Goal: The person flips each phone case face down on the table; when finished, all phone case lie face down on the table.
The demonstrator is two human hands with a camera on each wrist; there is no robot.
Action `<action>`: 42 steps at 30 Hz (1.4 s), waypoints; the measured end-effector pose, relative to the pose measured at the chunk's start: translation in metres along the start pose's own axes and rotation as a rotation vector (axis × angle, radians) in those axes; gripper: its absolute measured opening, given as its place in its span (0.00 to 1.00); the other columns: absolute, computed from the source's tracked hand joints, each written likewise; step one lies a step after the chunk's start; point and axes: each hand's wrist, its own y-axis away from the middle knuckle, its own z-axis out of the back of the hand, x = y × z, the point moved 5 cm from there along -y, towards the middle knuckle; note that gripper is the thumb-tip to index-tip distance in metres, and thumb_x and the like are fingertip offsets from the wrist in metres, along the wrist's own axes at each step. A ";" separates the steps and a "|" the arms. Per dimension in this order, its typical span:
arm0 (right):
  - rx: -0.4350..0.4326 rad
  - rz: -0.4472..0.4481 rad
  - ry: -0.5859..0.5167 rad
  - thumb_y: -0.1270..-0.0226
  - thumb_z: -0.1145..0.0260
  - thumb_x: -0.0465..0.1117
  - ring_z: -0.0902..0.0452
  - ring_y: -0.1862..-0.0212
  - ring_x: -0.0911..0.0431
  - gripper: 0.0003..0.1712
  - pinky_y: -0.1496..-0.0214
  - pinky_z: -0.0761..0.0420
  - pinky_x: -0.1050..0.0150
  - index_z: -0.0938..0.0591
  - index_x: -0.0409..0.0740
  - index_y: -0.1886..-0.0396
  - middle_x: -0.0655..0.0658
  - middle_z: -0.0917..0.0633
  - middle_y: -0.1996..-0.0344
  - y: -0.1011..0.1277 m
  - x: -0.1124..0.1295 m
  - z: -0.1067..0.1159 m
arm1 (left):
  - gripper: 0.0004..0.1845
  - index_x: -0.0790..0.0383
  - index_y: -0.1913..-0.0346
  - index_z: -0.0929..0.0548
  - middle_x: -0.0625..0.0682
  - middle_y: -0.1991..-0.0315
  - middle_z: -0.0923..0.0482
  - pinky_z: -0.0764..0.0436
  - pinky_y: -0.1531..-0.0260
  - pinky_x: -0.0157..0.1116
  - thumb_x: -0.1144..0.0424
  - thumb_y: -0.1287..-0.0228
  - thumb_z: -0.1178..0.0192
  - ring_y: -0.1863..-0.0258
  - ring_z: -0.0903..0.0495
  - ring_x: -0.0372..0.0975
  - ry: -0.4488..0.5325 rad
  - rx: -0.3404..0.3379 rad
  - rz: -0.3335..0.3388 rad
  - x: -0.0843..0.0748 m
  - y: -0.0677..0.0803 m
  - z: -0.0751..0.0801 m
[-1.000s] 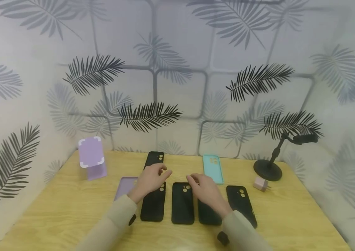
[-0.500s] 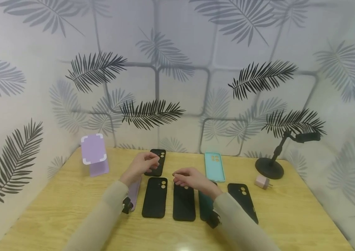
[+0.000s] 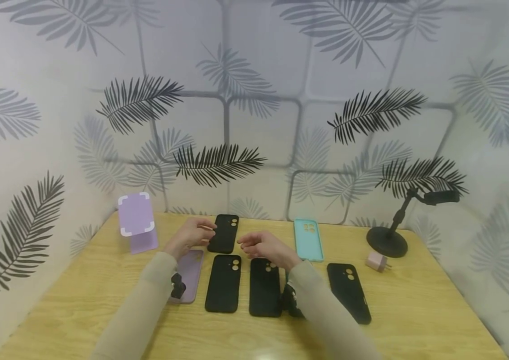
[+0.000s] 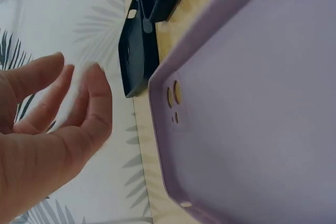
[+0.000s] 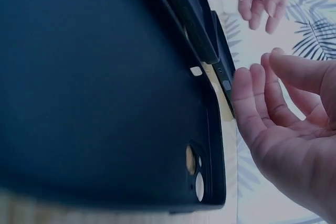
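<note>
My left hand [image 3: 190, 236] hovers over the far end of a purple phone case [image 3: 191, 277], beside a black phone case [image 3: 226, 234] in the back row. Its fingers are loosely bent with nothing in them. In the left wrist view the purple case's hollow inside and camera holes show. My right hand [image 3: 267, 246], also holding nothing, is above the top of another black phone case [image 3: 264, 295]. Between the hands' sides lies one more black case [image 3: 222, 290]. Below the right wrist a dark case [image 5: 105, 103] is mostly hidden by the sleeve in the head view.
A turquoise phone case [image 3: 308, 242] lies at the back, and a black case [image 3: 350, 295] at the right. A purple phone stand [image 3: 137, 215] stands at the back left. At the right are a black stand [image 3: 387, 242] and a pink charger plug [image 3: 376, 261]. A patterned wall rises behind.
Both hands have moved left and slightly away from me. The left hand has uncovered the front-row black case and now covers the purple case's far end. The cases lie as before.
</note>
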 end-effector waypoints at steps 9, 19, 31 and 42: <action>0.017 -0.022 0.076 0.33 0.42 0.27 0.26 0.37 0.44 0.24 0.37 0.22 0.49 0.24 0.34 0.36 0.34 0.22 0.39 -0.016 0.000 -0.006 | 0.25 0.70 0.34 0.29 0.70 0.35 0.31 0.22 0.39 0.49 0.76 0.34 0.45 0.38 0.26 0.57 -0.084 0.035 0.070 0.011 -0.006 0.004; 0.034 -0.055 0.048 0.33 0.43 0.26 0.29 0.33 0.42 0.27 0.32 0.28 0.45 0.27 0.34 0.34 0.35 0.25 0.34 -0.022 -0.005 -0.010 | 0.27 0.71 0.33 0.30 0.68 0.35 0.33 0.20 0.42 0.45 0.78 0.37 0.47 0.41 0.25 0.54 -0.041 0.028 0.100 0.015 -0.010 0.001; 0.039 -0.042 -0.009 0.29 0.43 0.29 0.29 0.33 0.43 0.25 0.34 0.24 0.53 0.28 0.34 0.33 0.34 0.28 0.33 -0.029 -0.009 -0.008 | 0.29 0.65 0.30 0.33 0.67 0.40 0.28 0.18 0.46 0.47 0.76 0.34 0.46 0.53 0.18 0.47 0.141 -0.042 0.125 0.014 -0.015 0.002; 0.031 -0.036 0.001 0.27 0.44 0.32 0.28 0.34 0.44 0.25 0.35 0.23 0.51 0.29 0.36 0.32 0.35 0.27 0.33 -0.032 -0.004 -0.011 | 0.30 0.65 0.28 0.36 0.71 0.33 0.35 0.18 0.46 0.48 0.76 0.33 0.44 0.41 0.23 0.58 0.322 0.030 0.050 0.007 -0.016 -0.007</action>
